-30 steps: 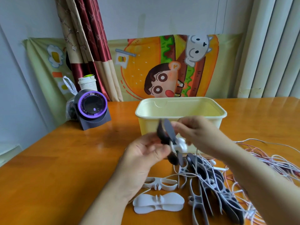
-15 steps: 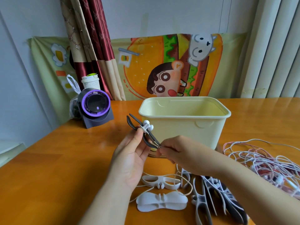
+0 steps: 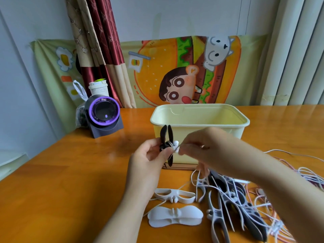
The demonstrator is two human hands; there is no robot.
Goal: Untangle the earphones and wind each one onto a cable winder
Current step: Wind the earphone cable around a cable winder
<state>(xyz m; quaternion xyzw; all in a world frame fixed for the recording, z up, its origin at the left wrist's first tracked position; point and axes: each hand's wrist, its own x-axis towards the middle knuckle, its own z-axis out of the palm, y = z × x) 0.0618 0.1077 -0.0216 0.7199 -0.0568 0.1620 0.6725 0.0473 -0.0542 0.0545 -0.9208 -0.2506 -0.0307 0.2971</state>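
The left hand (image 3: 149, 160) is gripping the black cable winder (image 3: 165, 135) at its waist, long axis standing vertical above the surface (image 3: 70, 181). Touching its right side, the right hand (image 3: 198, 146) is pinching the white earphone cable (image 3: 175, 143).

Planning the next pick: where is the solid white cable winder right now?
In the head view the solid white winder lies flat on the table, low centre, just nearer the camera than the open-frame white winder and left of the winder pile.
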